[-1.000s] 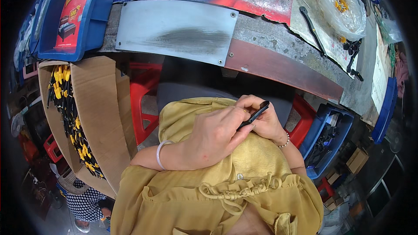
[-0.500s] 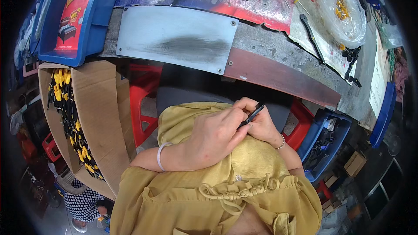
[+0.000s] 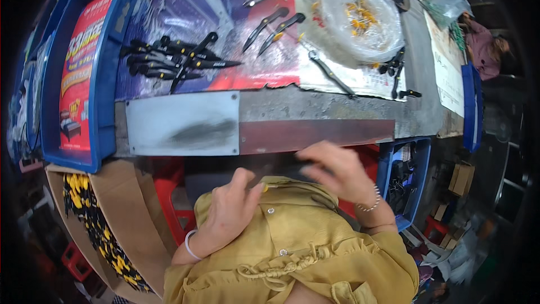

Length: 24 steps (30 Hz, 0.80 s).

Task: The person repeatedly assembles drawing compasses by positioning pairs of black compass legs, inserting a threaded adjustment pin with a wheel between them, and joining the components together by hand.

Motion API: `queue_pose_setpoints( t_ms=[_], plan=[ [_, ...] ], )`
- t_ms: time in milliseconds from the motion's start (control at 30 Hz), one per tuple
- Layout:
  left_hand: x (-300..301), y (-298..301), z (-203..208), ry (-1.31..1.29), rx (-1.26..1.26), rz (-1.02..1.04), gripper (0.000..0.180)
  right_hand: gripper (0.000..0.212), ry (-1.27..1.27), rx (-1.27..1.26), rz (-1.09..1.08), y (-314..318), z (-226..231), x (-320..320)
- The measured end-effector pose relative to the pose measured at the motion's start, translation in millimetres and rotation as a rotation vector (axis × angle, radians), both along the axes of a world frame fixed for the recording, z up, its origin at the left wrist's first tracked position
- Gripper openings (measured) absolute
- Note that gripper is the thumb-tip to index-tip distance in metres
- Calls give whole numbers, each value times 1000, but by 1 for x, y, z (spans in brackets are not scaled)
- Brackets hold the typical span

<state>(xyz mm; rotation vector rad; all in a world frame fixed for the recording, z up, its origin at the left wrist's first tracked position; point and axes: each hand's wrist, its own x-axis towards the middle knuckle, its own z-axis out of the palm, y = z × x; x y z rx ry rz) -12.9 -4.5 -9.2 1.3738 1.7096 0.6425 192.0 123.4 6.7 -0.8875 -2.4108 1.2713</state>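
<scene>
My left hand, with a white bangle at its wrist, is over my lap. Its thumb and fingers close on a small piece with a yellow end; the rest of that piece is too blurred to name. Farther right, just below the bench edge, my right hand is smeared by motion. Something dark shows at its fingertips, its kind unclear. Black knife-like handles with yellow dots lie in a pile on the bench. A pair of similar pieces lies to the right, by thin metal pins with yellow heads.
A clear plastic bag holds yellow-headed pieces at the bench's right. One long black piece lies before it. A blue tray stands at left, above a cardboard box of black-and-yellow parts. At lower right is a blue bin.
My hands, together on a black piece before, have parted: the left moved left, the right moved slightly right. The view has tilted up, showing more of the bench.
</scene>
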Motion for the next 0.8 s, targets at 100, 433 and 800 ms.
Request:
queue_pose_setpoints(
  t_ms=[100, 433, 800],
  plan=[
    [-8, -2, -2, -288, -94, 41, 13, 32, -136, 427, -123, 42, 21, 17],
    [-6, -14, 12, -1131, -275, 257, 22, 25, -409, 1114, 467, 128, 18, -1],
    [-12, -15, 0, -1354, -298, 138, 26, 19, -233, 856, 198, 114, 36, 28]
  ],
)
